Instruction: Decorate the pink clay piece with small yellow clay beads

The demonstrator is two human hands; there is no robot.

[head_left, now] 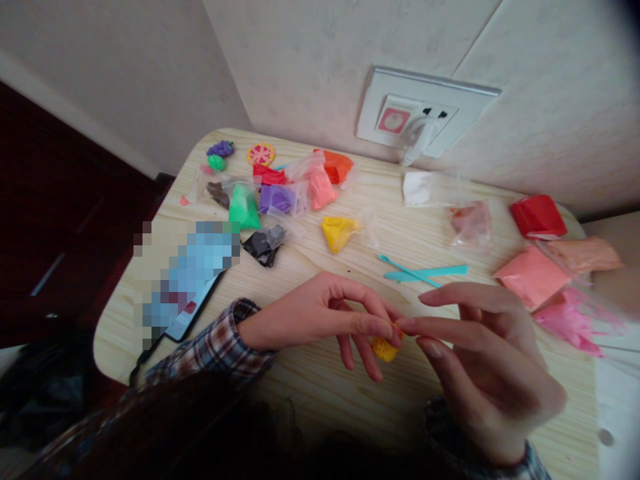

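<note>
Between the thumb and fingers of my left hand (333,317) is a small yellow clay piece (386,348) with a bumpy surface. A bit of orange or red shows at its top, partly covered by fingertips. My right hand (480,353) reaches in from the right; its index fingertip meets the top of the piece, and its thumb is held apart from that finger. Nothing shows in the right hand's grasp. Just beyond the hands lie two turquoise modelling tools (425,272), one crossing the other. A bag of yellow clay (340,233) rests behind them.
Several bags of coloured clay, among them green (244,208), black (264,247) and salmon pink (533,275), lie on the wooden table (300,407). A pixelated phone (195,287) is at left. A purple grape-like figure (220,149) and pink disc (261,155) sit far left. A wall socket (425,117) holds a plug.
</note>
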